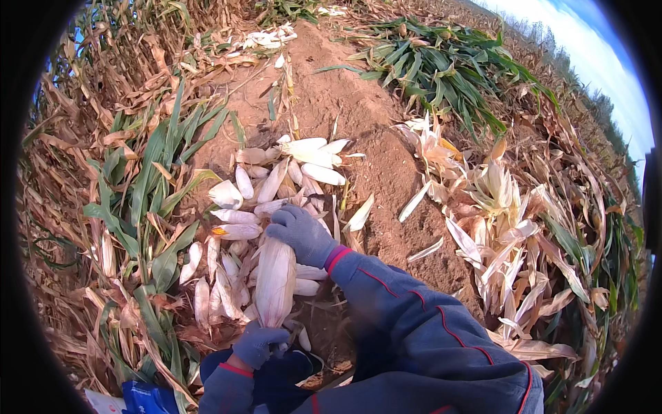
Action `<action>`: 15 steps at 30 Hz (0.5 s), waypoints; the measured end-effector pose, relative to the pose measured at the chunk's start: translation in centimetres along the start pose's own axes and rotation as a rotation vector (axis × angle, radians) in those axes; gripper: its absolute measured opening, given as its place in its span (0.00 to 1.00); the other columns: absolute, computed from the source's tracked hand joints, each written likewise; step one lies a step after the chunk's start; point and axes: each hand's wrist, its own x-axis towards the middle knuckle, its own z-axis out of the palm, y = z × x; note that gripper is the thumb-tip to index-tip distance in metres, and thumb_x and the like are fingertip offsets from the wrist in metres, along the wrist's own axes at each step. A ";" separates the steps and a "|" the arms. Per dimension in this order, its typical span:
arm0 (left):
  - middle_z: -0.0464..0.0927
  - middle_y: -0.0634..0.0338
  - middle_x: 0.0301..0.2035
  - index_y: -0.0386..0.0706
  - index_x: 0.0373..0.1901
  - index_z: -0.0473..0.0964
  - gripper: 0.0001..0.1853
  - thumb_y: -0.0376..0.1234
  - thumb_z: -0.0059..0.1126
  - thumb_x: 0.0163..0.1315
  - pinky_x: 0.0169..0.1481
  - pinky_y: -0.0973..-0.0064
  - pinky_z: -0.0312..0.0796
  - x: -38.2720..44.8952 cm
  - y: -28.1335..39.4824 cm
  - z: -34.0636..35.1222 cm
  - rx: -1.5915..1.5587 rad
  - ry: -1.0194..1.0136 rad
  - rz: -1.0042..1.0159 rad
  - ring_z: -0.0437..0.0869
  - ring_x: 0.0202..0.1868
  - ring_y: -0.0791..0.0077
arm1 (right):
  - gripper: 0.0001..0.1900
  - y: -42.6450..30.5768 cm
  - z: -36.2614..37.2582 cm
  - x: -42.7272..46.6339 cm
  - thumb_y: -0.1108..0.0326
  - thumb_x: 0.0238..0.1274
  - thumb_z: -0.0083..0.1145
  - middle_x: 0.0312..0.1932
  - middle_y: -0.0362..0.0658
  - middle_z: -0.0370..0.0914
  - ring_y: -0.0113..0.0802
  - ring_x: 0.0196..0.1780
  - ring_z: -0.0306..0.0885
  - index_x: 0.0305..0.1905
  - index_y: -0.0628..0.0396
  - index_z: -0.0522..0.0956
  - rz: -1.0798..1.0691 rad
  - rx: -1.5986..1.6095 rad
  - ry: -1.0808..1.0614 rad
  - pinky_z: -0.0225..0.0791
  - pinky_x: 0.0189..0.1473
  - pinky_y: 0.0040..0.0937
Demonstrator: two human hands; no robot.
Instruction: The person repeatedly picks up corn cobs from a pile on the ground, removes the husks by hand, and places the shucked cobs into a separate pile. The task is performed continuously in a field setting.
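A large ear of corn in its pale husk [275, 279] is held between my two gloved hands, its length running away from me. My left hand [258, 344], in a grey glove, grips the near end. At the far end, my right hand [302, 233] has its fingers closed over the tip. Beneath and around the ear lies a heap of husked-looking pale ears [220, 295] on the soil. One ear [237, 231] just left of my right hand shows yellow kernels at its tip. More pale ears [315, 152] lie beyond my right hand.
Stripped dry husks [496, 233] are piled on the right. Cut green corn stalks [445, 67] lie at the far right. Dry standing corn [98, 103] and fallen leaves border the left. Another pile of ears [269, 37] is farther up the bare soil. A blue packet [150, 397] sits at lower left.
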 end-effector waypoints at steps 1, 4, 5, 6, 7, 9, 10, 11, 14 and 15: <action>0.77 0.60 0.20 0.39 0.23 0.78 0.04 0.30 0.59 0.49 0.26 0.80 0.68 0.3 -0.7 -0.2 0.132 0.062 0.125 0.78 0.21 0.75 | 0.19 0.2 0.1 0.1 0.71 0.41 0.58 0.45 0.47 0.70 0.49 0.54 0.67 0.44 0.51 0.72 0.024 0.016 -0.011 0.61 0.57 0.43; 0.75 0.64 0.17 0.43 0.18 0.75 0.03 0.26 0.57 0.44 0.30 0.79 0.66 1.0 -0.7 -0.7 0.846 0.191 0.841 0.77 0.22 0.76 | 0.24 0.8 2.5 -1.2 0.72 0.37 0.63 0.50 0.47 0.69 0.49 0.57 0.65 0.46 0.50 0.72 0.213 0.127 -0.021 0.60 0.60 0.41; 0.75 0.64 0.16 0.43 0.18 0.74 0.03 0.26 0.57 0.44 0.29 0.79 0.66 1.7 -1.0 -1.2 0.807 0.219 0.839 0.76 0.21 0.76 | 0.25 1.0 3.2 -1.6 0.73 0.36 0.64 0.50 0.47 0.69 0.49 0.58 0.64 0.46 0.50 0.72 0.275 0.163 -0.017 0.60 0.60 0.41; 0.74 0.64 0.16 0.42 0.17 0.73 0.03 0.26 0.56 0.44 0.28 0.79 0.65 2.4 -1.7 -1.7 0.773 0.254 0.833 0.76 0.20 0.76 | 0.27 1.5 4.4 -1.8 0.72 0.34 0.66 0.52 0.47 0.68 0.49 0.60 0.63 0.48 0.49 0.71 0.289 0.199 -0.006 0.59 0.61 0.41; 0.73 0.64 0.15 0.42 0.16 0.72 0.04 0.27 0.56 0.45 0.26 0.79 0.65 2.4 -1.6 -1.8 0.664 0.251 0.762 0.75 0.19 0.76 | 0.28 1.3 4.8 -1.6 0.72 0.34 0.66 0.52 0.47 0.68 0.49 0.60 0.63 0.48 0.49 0.71 0.306 0.211 -0.013 0.59 0.62 0.41; 0.71 0.63 0.14 0.41 0.14 0.69 0.07 0.29 0.55 0.47 0.22 0.79 0.63 2.4 -1.3 -2.0 0.433 0.261 0.630 0.72 0.16 0.76 | 0.28 1.0 5.4 -1.2 0.72 0.33 0.66 0.52 0.46 0.68 0.49 0.60 0.63 0.48 0.48 0.71 0.337 0.237 -0.024 0.59 0.62 0.41; 0.71 0.62 0.14 0.41 0.13 0.69 0.09 0.30 0.54 0.48 0.20 0.79 0.62 2.5 -1.1 -1.8 0.509 0.288 0.757 0.71 0.14 0.75 | 0.28 1.0 5.6 -1.1 0.71 0.33 0.67 0.52 0.46 0.68 0.50 0.59 0.64 0.48 0.48 0.70 0.352 0.232 -0.027 0.59 0.61 0.41; 0.71 0.62 0.13 0.42 0.11 0.69 0.11 0.32 0.54 0.49 0.19 0.80 0.61 2.5 -0.9 -1.6 0.583 0.314 0.884 0.70 0.12 0.75 | 0.28 0.9 5.5 -1.3 0.70 0.34 0.67 0.51 0.46 0.68 0.49 0.59 0.64 0.48 0.47 0.71 0.377 0.236 -0.017 0.59 0.61 0.41; 0.65 0.68 0.11 0.45 0.14 0.64 0.11 0.32 0.51 0.54 0.15 0.78 0.56 2.6 0.7 -1.4 -0.195 0.139 0.806 0.61 0.09 0.75 | 0.28 -0.3 4.4 -0.4 0.65 0.37 0.67 0.50 0.47 0.70 0.48 0.59 0.65 0.50 0.47 0.71 0.501 0.227 -0.173 0.60 0.61 0.39; 0.64 0.69 0.10 0.45 0.15 0.64 0.11 0.32 0.51 0.55 0.15 0.78 0.54 2.7 1.3 -1.6 -0.620 0.027 0.620 0.59 0.08 0.75 | 0.29 -1.5 3.3 0.5 0.62 0.39 0.68 0.49 0.49 0.72 0.47 0.58 0.66 0.52 0.47 0.70 0.590 0.202 -0.342 0.60 0.61 0.38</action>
